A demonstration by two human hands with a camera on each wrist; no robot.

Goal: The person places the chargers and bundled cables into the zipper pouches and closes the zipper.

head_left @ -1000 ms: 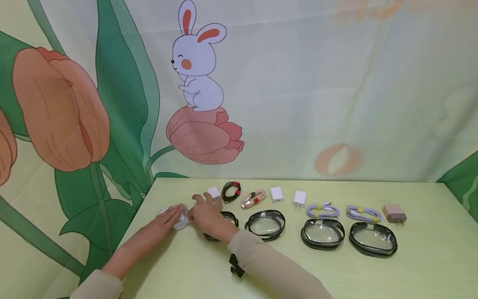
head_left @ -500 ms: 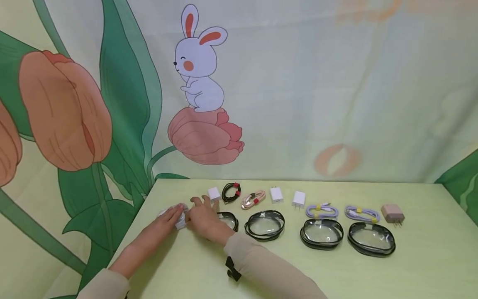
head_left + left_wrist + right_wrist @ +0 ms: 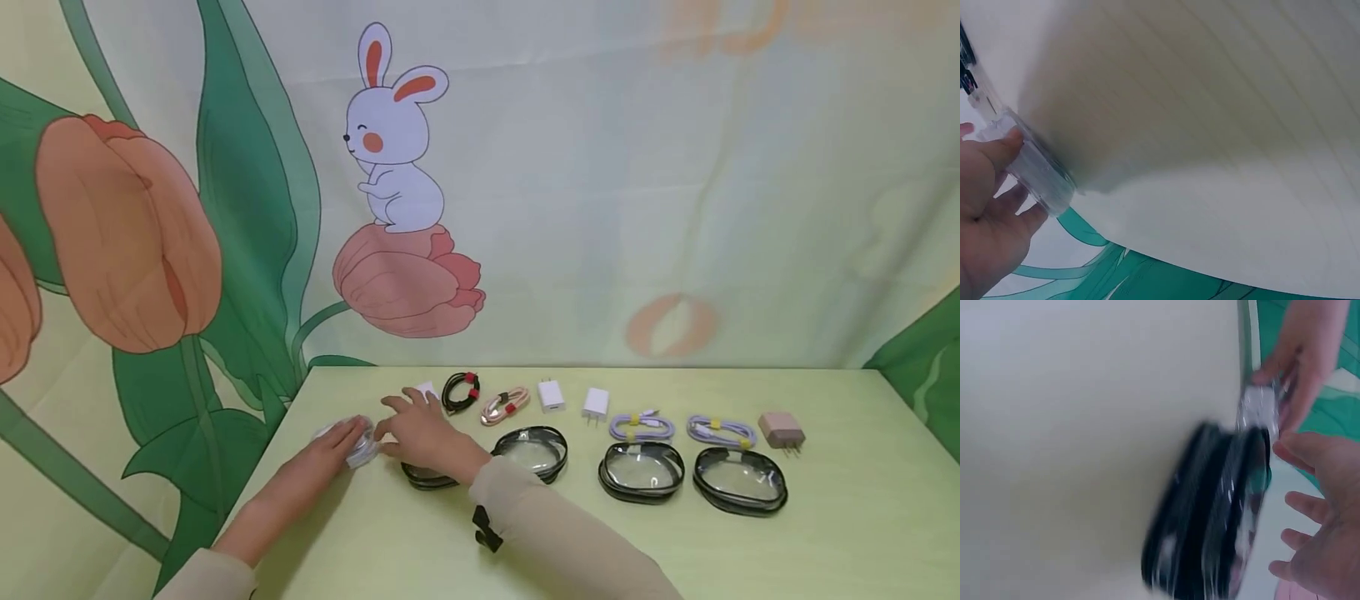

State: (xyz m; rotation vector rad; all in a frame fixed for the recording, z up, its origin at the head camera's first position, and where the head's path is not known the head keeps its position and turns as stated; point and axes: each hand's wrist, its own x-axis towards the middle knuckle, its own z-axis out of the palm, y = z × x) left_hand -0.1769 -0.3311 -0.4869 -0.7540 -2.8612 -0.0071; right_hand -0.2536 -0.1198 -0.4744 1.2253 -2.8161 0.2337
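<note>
At the table's left end, my left hand [image 3: 326, 450] grips a crumpled-looking clear plastic packet [image 3: 363, 452]. The left wrist view has the thumb on one face of the packet [image 3: 1041, 175] and fingertips on its other side. My right hand [image 3: 422, 432] hovers just to the right, fingers spread and apart, holding nothing. Beneath it lies the leftmost clear oval case with black trim [image 3: 429, 481], partly covered by hand and wrist. That case [image 3: 1210, 512] looks blurred in the right wrist view, beside the right fingers [image 3: 1307, 506]. What the packet contains cannot be made out.
More black-trimmed clear cases [image 3: 641, 497] line the table to the right. Behind them are a black cable [image 3: 461, 393], a pink cable [image 3: 505, 407], purple cables [image 3: 642, 427], white plug adapters [image 3: 596, 403] and a pink adapter [image 3: 782, 430]. A printed cloth backdrop rises behind the table.
My right hand has shifted slightly right and away from the packet, now hiding more of the leftmost case's back and part of a white adapter. The left hand stays on the packet.
</note>
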